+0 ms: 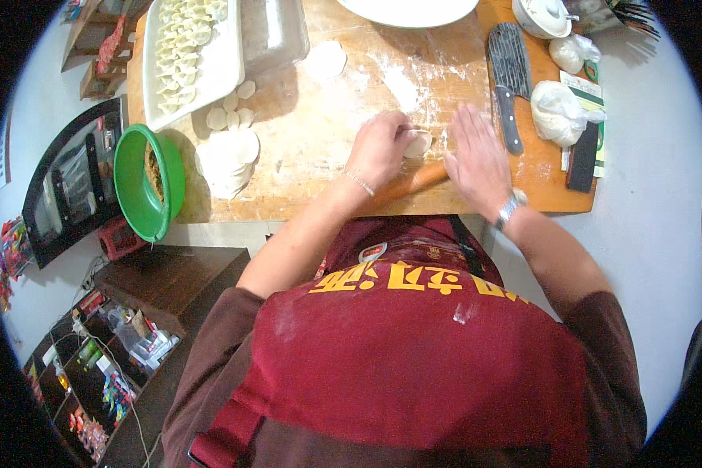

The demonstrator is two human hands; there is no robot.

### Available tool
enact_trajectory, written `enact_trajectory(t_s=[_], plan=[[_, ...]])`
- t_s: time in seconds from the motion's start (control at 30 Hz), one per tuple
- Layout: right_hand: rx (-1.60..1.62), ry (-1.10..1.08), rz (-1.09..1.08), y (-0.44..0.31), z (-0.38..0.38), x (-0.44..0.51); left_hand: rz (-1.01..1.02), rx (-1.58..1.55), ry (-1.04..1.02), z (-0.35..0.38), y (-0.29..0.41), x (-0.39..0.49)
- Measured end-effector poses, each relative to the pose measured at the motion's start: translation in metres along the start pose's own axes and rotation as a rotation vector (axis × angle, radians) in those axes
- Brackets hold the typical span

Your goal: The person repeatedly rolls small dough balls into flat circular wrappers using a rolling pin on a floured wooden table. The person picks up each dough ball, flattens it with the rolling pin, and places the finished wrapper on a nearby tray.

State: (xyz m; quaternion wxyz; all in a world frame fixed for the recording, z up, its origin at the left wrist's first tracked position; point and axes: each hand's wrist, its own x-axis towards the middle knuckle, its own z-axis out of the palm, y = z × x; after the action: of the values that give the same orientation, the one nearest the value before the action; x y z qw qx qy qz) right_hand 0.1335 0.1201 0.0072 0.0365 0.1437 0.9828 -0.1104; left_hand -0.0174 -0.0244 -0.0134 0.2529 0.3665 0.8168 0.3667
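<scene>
My left hand (381, 146) has its fingers on the edge of a small round dough wrapper (418, 144) on the floured wooden board (304, 187). My right hand (474, 155) lies with its fingers stretched out, by the right end of a wooden rolling pin (418, 180); its palm hides that end. Rolled wrappers (231, 161) lie in an overlapping pile at the left, below several small dough discs (216, 118). One larger wrapper (326, 59) lies farther back. Folded dumplings (178, 58) stand in rows in a white tray (222, 79) at the upper left.
A green basin (178, 175) with filling stands at the board's left edge. A cleaver (509, 64) lies right of my right hand, near bagged dough (556, 111) and a lidded pot (543, 16). A clear container (275, 29) and a white plate (412, 11) stand at the back.
</scene>
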Motion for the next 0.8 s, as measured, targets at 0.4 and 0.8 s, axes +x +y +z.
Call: enact_trajectory(t_s=[0.4,0.8], plan=[[0.017,0.221,0.061,-0.01,0.019,0.088,0.073,0.134,-0.035,-0.004,-0.013,0.008],[0.051,0.127,0.049,-0.013,0.032,0.069,-0.193,0.017,-0.005,-0.001,-0.005,-0.027]])
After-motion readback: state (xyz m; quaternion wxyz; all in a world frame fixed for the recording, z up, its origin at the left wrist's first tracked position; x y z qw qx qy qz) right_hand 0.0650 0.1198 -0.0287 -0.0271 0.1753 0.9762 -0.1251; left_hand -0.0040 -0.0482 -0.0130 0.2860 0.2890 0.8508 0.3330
